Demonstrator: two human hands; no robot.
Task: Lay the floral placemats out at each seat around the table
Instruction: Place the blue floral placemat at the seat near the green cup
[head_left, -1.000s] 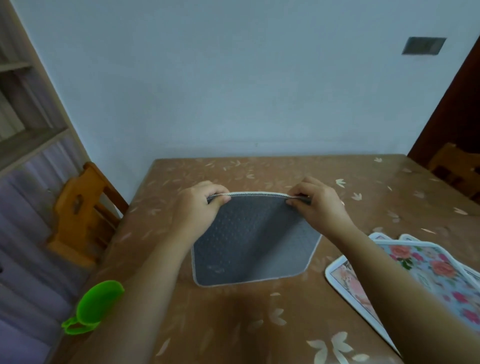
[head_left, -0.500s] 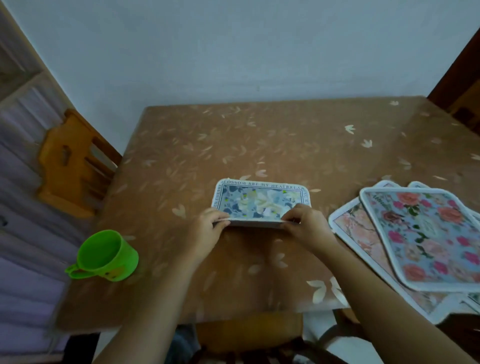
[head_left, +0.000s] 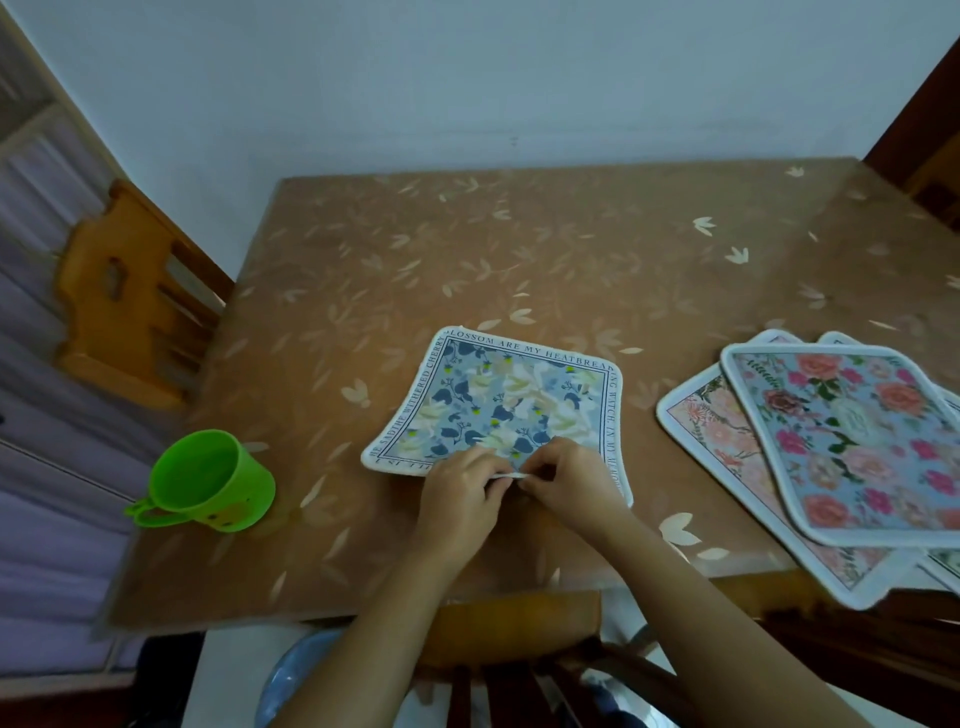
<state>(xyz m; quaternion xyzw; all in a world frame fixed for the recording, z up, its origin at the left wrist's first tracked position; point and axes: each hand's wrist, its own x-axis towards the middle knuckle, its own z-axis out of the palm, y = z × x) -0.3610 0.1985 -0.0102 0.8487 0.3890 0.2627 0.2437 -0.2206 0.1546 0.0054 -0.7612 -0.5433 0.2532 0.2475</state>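
A blue floral placemat (head_left: 498, 400) with a lettered border lies face up on the brown table (head_left: 519, 249), near its front edge. My left hand (head_left: 460, 491) and my right hand (head_left: 569, 480) meet at the middle of the mat's near edge, and both pinch that white rim between fingers and thumb. A fanned stack of several pink and red floral placemats (head_left: 852, 441) lies at the right, overhanging the table's front edge.
A green plastic cup (head_left: 208, 480) stands at the front left of the table. One wooden chair (head_left: 130, 296) sits at the left side, another chair back (head_left: 514, 631) right below my arms. A white wall runs behind the table.
The mat, held up with its grey back toward me, was flipped and laid face up. My hands have slid from its corners together to the middle of the near edge.
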